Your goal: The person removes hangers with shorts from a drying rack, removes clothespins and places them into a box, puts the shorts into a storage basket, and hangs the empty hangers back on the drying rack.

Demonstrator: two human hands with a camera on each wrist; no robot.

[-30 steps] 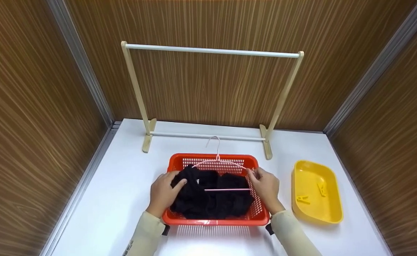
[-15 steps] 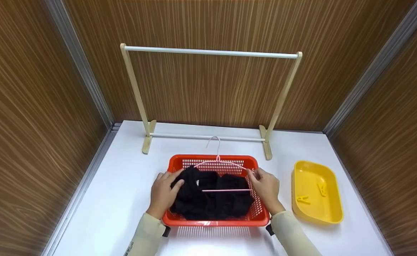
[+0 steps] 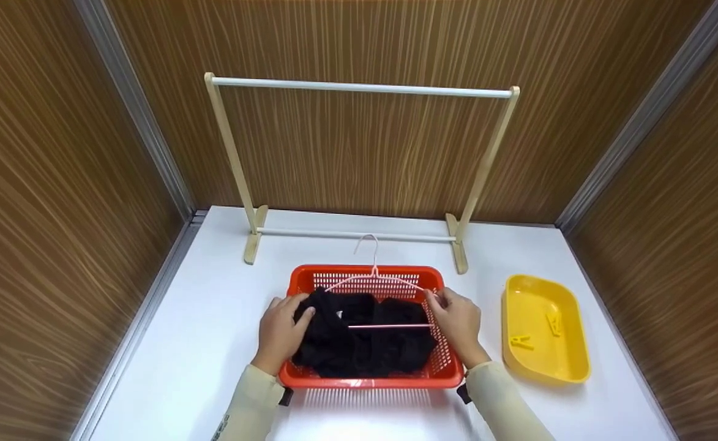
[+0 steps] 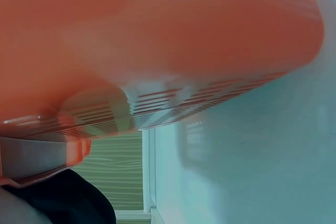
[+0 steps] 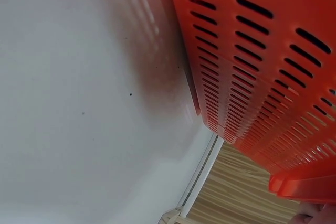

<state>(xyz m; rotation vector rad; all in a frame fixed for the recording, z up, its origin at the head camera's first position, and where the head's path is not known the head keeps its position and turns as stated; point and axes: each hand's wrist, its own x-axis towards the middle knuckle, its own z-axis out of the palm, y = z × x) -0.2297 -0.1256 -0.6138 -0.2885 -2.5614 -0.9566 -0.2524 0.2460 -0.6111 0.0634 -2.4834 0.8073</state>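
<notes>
A pink clothes hanger (image 3: 393, 326) lies over the red basket (image 3: 374, 383), its hook pointing toward the back. My right hand (image 3: 458, 318) pinches the hanger's right shoulder above the basket's right rim. My left hand (image 3: 282, 331) grips a bunched black garment (image 3: 334, 346) at the basket's left side, thumb on top. The garment's fabric covers the hanger's left end, and more of it fills the basket. In the left wrist view the basket wall (image 4: 210, 24) takes up most of the picture. The right wrist view shows its slotted side (image 5: 247, 66) and only a bit of fingers.
Behind the basket stands a clothes rack with a white top rail (image 3: 359, 87) and wooden feet (image 3: 460, 257). To the right lies a yellow tray (image 3: 554, 375) holding two yellow clothespins (image 3: 522, 342). Wood-grain panels enclose the white table (image 3: 212, 275) at the back and sides.
The hanger's left shoulder shows slightly more now than half a second ago, as the black fabric and my left hand shift a little left. My right hand holds its place.
</notes>
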